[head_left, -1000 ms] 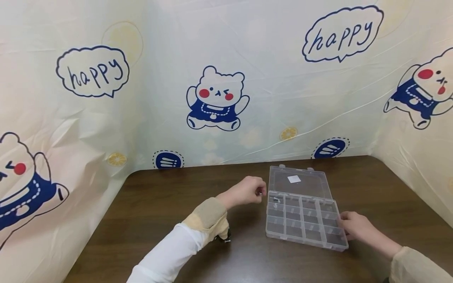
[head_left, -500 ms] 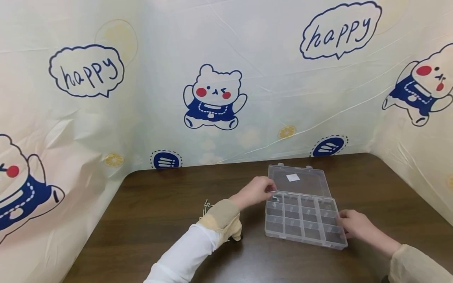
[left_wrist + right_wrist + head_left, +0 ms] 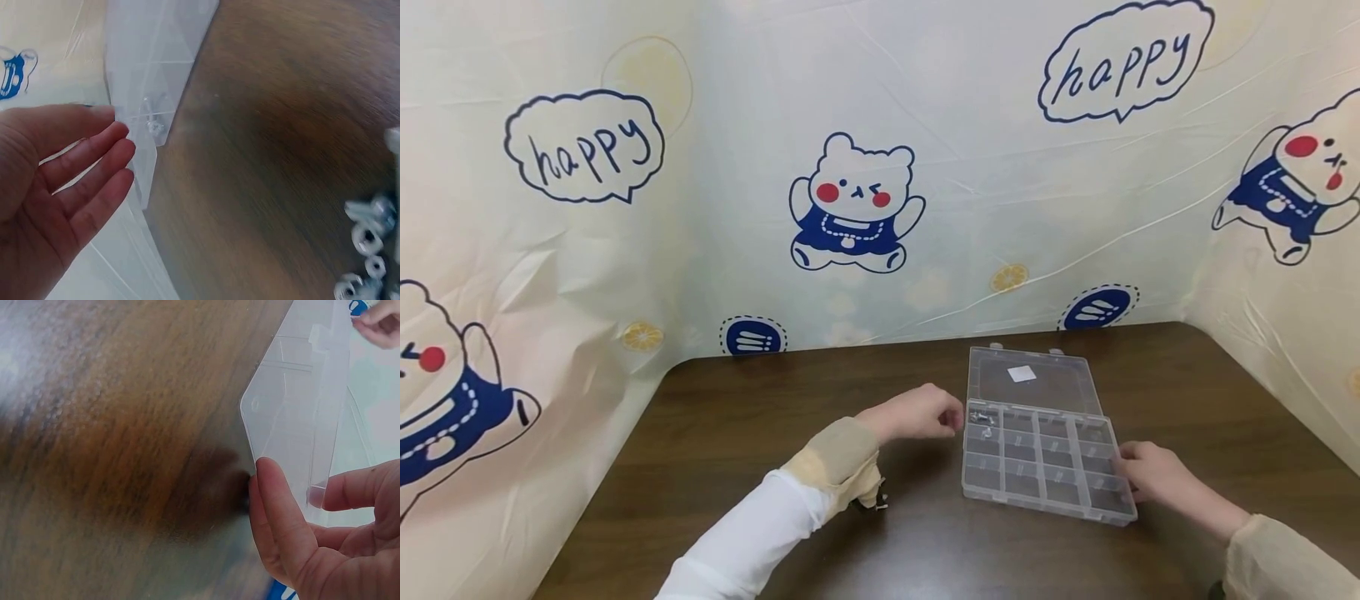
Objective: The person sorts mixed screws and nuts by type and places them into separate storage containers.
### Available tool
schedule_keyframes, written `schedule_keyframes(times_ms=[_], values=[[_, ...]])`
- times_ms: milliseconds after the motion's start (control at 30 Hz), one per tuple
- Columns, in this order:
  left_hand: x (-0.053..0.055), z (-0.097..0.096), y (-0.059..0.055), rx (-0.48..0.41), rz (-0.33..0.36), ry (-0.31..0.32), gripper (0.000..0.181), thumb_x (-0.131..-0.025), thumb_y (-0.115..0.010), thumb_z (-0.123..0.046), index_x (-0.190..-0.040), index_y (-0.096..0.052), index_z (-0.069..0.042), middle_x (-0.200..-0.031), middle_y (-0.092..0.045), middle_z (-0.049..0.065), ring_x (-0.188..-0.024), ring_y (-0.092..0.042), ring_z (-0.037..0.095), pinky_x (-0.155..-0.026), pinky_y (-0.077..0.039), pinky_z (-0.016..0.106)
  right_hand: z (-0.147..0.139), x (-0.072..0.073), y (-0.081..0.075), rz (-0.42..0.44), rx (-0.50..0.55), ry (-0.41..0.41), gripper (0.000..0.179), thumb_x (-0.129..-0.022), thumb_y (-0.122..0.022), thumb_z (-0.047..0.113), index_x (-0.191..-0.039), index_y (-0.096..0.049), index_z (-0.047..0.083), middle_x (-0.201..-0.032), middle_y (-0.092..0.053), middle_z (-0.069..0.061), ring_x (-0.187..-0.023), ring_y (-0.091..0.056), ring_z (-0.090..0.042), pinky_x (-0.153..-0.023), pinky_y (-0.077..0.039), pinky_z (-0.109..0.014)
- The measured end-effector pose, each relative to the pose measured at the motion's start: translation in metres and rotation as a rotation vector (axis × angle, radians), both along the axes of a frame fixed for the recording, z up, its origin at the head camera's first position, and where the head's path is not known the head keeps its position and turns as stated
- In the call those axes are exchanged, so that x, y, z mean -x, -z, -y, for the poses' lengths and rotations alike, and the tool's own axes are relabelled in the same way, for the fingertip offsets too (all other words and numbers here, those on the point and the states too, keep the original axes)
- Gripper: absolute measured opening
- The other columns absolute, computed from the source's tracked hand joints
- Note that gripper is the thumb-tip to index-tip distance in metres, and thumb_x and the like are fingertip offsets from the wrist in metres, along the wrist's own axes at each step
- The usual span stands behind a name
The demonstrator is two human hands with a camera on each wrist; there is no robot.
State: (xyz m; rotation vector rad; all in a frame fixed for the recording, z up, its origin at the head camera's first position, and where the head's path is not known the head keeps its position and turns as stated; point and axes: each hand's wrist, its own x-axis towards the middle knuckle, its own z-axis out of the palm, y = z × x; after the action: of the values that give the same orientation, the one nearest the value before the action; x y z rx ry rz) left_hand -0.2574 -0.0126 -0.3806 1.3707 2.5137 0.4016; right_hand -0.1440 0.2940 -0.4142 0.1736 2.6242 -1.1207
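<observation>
A clear plastic compartment box [image 3: 1022,475] lies on the table, its lid [image 3: 1037,390] folded open to the back. Small metal screws [image 3: 981,417] lie in its back-left compartment, seen through the wall in the left wrist view too. My left hand [image 3: 917,413] hovers just left of that compartment, fingers slightly bent and nothing between them in the left wrist view. At the box's right side, my right hand [image 3: 1161,483] grips the wall, with the thumb at the rim and the fingers [image 3: 284,519] along the outside.
Loose nuts and screws [image 3: 369,237] lie on the table at the right of the left wrist view; my left sleeve [image 3: 835,467] mostly hides them in the head view. A printed curtain [image 3: 970,167] hangs around the table's back and sides.
My left hand brought a small metal piece over the back-left compartment, let it go, and drew back to the left. More metal shows in that compartment. My right hand stays on the box.
</observation>
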Motion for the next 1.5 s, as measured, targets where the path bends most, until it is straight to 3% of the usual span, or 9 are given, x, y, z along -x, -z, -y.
schedule_keyframes(times_ms=[133,267,800,1100,1500], values=[[-0.008,0.008,-0.001,0.048,-0.015,0.067,0.008,-0.078,-0.063,-0.006,-0.083,-0.066,-0.012,-0.074,-0.060,-0.008,-0.069,-0.051,0.001,-0.064,-0.040,0.012,0.000,0.000,0.000,-0.006,-0.011,-0.004,0.036,-0.091,-0.037,0.007,-0.106,-0.043,-0.025,-0.092,-0.055,-0.030,-0.081,-0.060,-0.029,-0.063,-0.053,-0.036],[-0.014,0.017,0.000,0.100,-0.033,0.092,0.008,-0.076,-0.064,-0.006,-0.081,-0.066,-0.013,-0.073,-0.060,-0.008,-0.067,-0.050,0.000,-0.062,-0.039,0.011,0.001,0.001,-0.001,-0.008,-0.024,-0.003,0.037,-0.091,-0.037,0.006,-0.107,-0.042,-0.026,-0.093,-0.055,-0.032,-0.081,-0.061,-0.030,-0.063,-0.053,-0.036],[-0.032,0.053,-0.004,0.275,-0.105,0.094,0.014,-0.074,-0.068,-0.004,-0.071,-0.063,-0.017,-0.066,-0.052,-0.013,-0.061,-0.048,0.002,-0.056,-0.039,0.015,0.000,0.002,-0.003,0.005,-0.024,-0.003,0.039,-0.090,-0.037,0.007,-0.110,-0.040,-0.027,-0.098,-0.052,-0.036,-0.083,-0.060,-0.030,-0.063,-0.053,-0.036],[-0.038,0.065,-0.002,0.312,-0.035,0.071,0.015,-0.071,-0.069,0.000,-0.073,-0.065,-0.015,-0.070,-0.056,-0.010,-0.062,-0.049,0.003,-0.056,-0.040,0.015,0.001,0.001,0.000,0.002,-0.014,0.008,0.039,-0.090,-0.038,0.007,-0.109,-0.041,-0.027,-0.094,-0.054,-0.033,-0.080,-0.061,-0.029,-0.063,-0.053,-0.036],[-0.035,0.070,0.008,0.305,-0.029,0.051,0.017,-0.070,-0.068,0.001,-0.070,-0.064,-0.015,-0.068,-0.054,-0.010,-0.061,-0.048,0.003,-0.054,-0.040,0.016,0.001,-0.001,0.001,-0.033,-0.025,-0.004,0.036,-0.090,-0.037,0.007,-0.105,-0.044,-0.025,-0.090,-0.056,-0.029,-0.079,-0.061,-0.029,-0.061,-0.053,-0.035]])
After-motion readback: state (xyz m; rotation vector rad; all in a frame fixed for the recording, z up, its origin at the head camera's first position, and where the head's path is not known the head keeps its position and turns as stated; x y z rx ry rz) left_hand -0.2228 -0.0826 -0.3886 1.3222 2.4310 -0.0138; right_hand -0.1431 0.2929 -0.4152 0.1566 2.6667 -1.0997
